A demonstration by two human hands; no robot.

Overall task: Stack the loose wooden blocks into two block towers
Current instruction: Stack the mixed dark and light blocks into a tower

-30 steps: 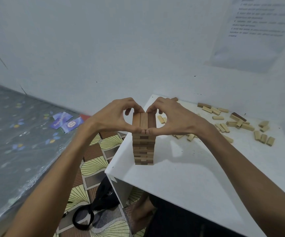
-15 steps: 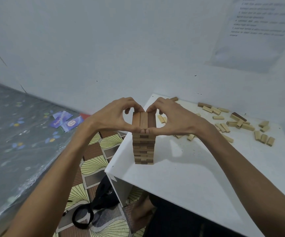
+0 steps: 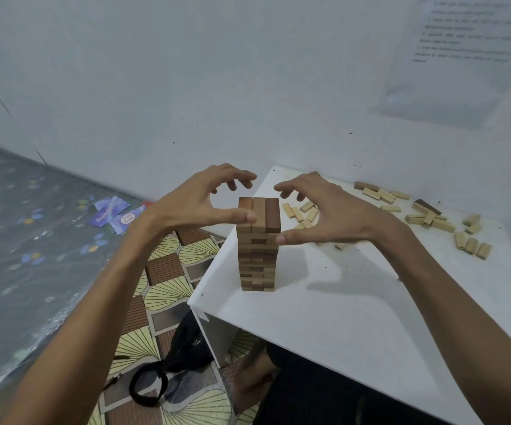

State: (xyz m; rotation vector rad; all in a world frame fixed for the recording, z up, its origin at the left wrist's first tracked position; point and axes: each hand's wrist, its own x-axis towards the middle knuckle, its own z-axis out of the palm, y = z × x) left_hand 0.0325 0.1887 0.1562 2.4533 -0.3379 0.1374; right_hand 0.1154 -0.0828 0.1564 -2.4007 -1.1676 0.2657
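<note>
One wooden block tower (image 3: 258,250) stands near the left corner of the white table (image 3: 355,317), topped by three blocks side by side, the right one darker. My left hand (image 3: 199,200) hovers at its upper left with fingers arched apart; its thumb tip touches the top layer's front. My right hand (image 3: 330,210) mirrors it on the right, thumb tip against the tower's side a little lower, fingers lifted off. Several loose blocks (image 3: 431,217) lie scattered along the table's far edge, some (image 3: 301,211) just behind the tower.
The table sits in a wall corner, and a printed sheet (image 3: 462,56) hangs on the wall. To the left are a patterned mattress (image 3: 18,240) with cards (image 3: 116,213), a tiled floor and a black bag (image 3: 183,342) by the table's leg.
Both hands were cupped tightly round the tower's top layers. Now the fingers have lifted and spread away, leaving only the thumb tips touching. The tower stands unmoved.
</note>
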